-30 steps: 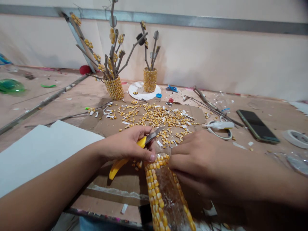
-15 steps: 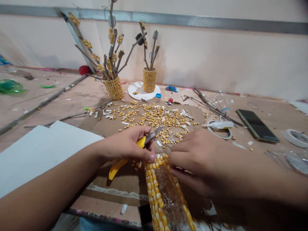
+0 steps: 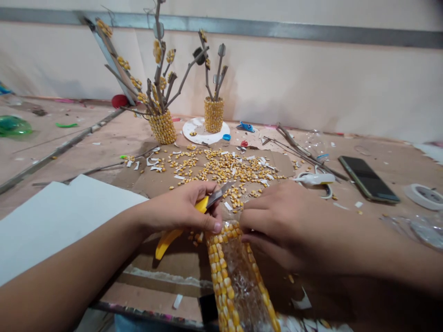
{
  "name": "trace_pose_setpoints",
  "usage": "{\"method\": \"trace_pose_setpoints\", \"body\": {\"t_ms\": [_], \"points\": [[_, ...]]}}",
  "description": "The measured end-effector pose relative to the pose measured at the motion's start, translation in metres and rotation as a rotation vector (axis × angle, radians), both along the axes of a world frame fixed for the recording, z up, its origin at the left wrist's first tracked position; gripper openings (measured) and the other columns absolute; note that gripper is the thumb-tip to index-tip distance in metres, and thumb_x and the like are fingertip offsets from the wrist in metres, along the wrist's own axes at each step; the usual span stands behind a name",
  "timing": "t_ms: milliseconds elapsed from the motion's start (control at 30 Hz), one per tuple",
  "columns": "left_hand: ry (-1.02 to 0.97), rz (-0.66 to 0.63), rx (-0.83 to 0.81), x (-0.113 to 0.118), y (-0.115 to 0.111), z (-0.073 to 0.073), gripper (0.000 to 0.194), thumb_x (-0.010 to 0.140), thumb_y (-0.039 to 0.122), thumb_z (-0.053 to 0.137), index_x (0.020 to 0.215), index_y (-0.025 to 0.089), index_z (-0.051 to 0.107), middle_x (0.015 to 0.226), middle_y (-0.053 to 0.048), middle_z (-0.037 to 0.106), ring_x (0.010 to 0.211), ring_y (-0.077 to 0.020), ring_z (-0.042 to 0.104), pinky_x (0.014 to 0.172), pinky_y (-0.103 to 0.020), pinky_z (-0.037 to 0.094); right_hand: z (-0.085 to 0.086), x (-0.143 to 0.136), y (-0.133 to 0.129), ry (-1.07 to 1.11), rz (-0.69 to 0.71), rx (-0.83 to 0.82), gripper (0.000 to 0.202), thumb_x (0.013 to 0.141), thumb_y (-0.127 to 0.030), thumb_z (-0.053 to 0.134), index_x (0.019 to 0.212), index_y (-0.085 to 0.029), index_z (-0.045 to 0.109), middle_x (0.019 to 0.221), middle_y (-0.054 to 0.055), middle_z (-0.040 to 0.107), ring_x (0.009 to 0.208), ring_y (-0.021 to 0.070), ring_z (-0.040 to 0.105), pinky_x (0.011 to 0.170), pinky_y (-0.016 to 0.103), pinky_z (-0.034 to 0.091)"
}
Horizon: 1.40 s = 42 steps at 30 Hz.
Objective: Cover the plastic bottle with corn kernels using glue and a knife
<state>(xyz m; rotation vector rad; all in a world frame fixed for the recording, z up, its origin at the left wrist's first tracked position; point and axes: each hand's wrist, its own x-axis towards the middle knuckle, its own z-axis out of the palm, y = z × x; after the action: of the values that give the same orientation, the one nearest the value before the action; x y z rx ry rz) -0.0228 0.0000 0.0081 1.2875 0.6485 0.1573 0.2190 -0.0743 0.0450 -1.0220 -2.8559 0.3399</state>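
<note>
My left hand (image 3: 199, 207) is closed around a yellow utility knife (image 3: 169, 240), its blade pointing up and right. That hand's thumb rests at the top left corner of a panel edged with corn kernels (image 3: 238, 276). The panel's brown middle is bare and shiny, with kernel rows along its left, top and right sides. My right hand (image 3: 277, 226) is at the panel's upper right edge, fingers pinched together. Whatever lies between those fingertips is hidden. Loose corn kernels (image 3: 228, 168) and small white paper strips lie on a cardboard sheet (image 3: 148, 180) beyond the hands.
Kernel-covered pots with branches, one (image 3: 162, 129) at back left and one (image 3: 213, 115) on a white disc (image 3: 194, 131), stand near the wall. To the right are a glue tube (image 3: 314, 179), a phone (image 3: 368, 180) and a tape roll (image 3: 424, 196). White board (image 3: 69, 221) lies left.
My right hand has shifted slightly up and left along the panel's right edge, showing more of the kernels there. The left hand still holds the knife in the same place.
</note>
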Motion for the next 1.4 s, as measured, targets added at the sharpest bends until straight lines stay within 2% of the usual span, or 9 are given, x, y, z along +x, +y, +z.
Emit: {"method": "trace_pose_setpoints", "body": {"t_ms": [200, 300, 367, 500, 633, 733, 900, 1167, 1400], "points": [[0.009, -0.002, 0.018, 0.000, 0.000, 0.002, 0.032, 0.079, 0.024, 0.089, 0.091, 0.017, 0.060, 0.079, 0.003, 0.068, 0.066, -0.0092, 0.060, 0.061, -0.021, 0.049, 0.008, 0.014, 0.012, 0.177, -0.015, 0.014, 0.018, 0.101, -0.021, 0.057, 0.087, -0.021, 0.068, 0.071, -0.001, 0.067, 0.060, 0.0129, 0.052, 0.060, 0.032, 0.029], [0.022, 0.001, 0.035, 0.000, 0.000, 0.003, 0.030, 0.079, 0.025, 0.089, 0.091, 0.017, 0.062, 0.080, 0.002, 0.068, 0.069, -0.0096, 0.061, 0.063, -0.021, 0.049, 0.010, 0.035, 0.035, 0.242, -0.172, 0.041, 0.022, 0.102, -0.025, 0.057, 0.087, -0.020, 0.071, 0.070, 0.000, 0.067, 0.062, 0.0132, 0.054, 0.063, 0.031, 0.036], [0.032, 0.015, 0.022, -0.001, -0.001, 0.002, 0.031, 0.079, 0.027, 0.090, 0.091, 0.017, 0.063, 0.081, 0.001, 0.068, 0.070, -0.0103, 0.061, 0.063, -0.021, 0.050, 0.006, 0.048, 0.052, 0.169, -0.303, 0.000, 0.020, 0.100, -0.023, 0.057, 0.088, -0.020, 0.073, 0.076, 0.002, 0.072, 0.067, 0.0150, 0.059, 0.068, 0.031, 0.041], [0.025, 0.037, -0.023, -0.001, -0.002, -0.001, 0.034, 0.079, 0.030, 0.090, 0.092, 0.017, 0.062, 0.083, 0.000, 0.068, 0.068, -0.0109, 0.061, 0.061, -0.022, 0.052, -0.008, 0.056, 0.070, -0.129, -0.404, -0.263, 0.017, 0.090, -0.018, 0.067, 0.101, -0.022, 0.080, 0.091, 0.005, 0.079, 0.075, 0.0183, 0.067, 0.068, 0.031, 0.044], [0.019, 0.021, -0.008, -0.002, 0.001, -0.003, 0.037, 0.079, 0.033, 0.091, 0.093, 0.017, 0.061, 0.083, 0.001, 0.067, 0.068, -0.0107, 0.061, 0.062, -0.022, 0.052, -0.013, 0.045, 0.069, -0.157, -0.394, -0.300, 0.026, 0.087, -0.011, 0.066, 0.104, -0.022, 0.083, 0.097, 0.006, 0.082, 0.084, 0.0192, 0.071, 0.074, 0.031, 0.047], [0.011, -0.001, 0.029, -0.002, 0.002, -0.003, 0.043, 0.081, 0.046, 0.090, 0.096, 0.018, 0.062, 0.085, -0.001, 0.067, 0.069, -0.0117, 0.059, 0.060, -0.021, 0.049, -0.015, 0.040, 0.067, -0.198, -0.395, -0.282, 0.031, 0.087, -0.009, 0.063, 0.106, -0.022, 0.084, 0.099, 0.007, 0.083, 0.088, 0.0202, 0.072, 0.076, 0.031, 0.048], [0.002, 0.040, 0.052, -0.003, 0.004, -0.008, 0.049, 0.094, 0.066, 0.070, 0.096, 0.018, 0.061, 0.086, -0.004, 0.067, 0.061, -0.0095, 0.053, 0.052, -0.018, 0.044, -0.027, 0.041, 0.073, -0.137, -0.356, -0.210, 0.032, 0.091, -0.011, 0.060, 0.108, -0.023, 0.084, 0.104, 0.008, 0.084, 0.094, 0.0206, 0.073, 0.082, 0.032, 0.048], [0.010, 0.249, -0.126, 0.003, 0.001, -0.002, 0.045, 0.091, 0.060, 0.075, 0.093, 0.017, 0.062, 0.075, -0.001, 0.061, 0.054, -0.0080, 0.051, 0.045, -0.015, 0.043, -0.041, 0.039, 0.078, -0.131, -0.350, -0.262, 0.031, 0.086, -0.006, 0.061, 0.101, -0.020, 0.084, 0.095, 0.008, 0.081, 0.086, 0.0189, 0.069, 0.079, 0.030, 0.047], [-0.020, 0.291, -0.153, 0.004, 0.003, -0.002, 0.032, 0.092, 0.046, 0.076, 0.092, 0.017, 0.062, 0.072, 0.000, 0.061, 0.051, -0.0078, 0.050, 0.042, -0.014, 0.041, -0.042, 0.038, 0.074, -0.174, -0.350, -0.254, 0.028, 0.083, -0.004, 0.059, 0.094, -0.019, 0.080, 0.089, 0.007, 0.078, 0.076, 0.0166, 0.063, 0.073, 0.030, 0.043]]}}
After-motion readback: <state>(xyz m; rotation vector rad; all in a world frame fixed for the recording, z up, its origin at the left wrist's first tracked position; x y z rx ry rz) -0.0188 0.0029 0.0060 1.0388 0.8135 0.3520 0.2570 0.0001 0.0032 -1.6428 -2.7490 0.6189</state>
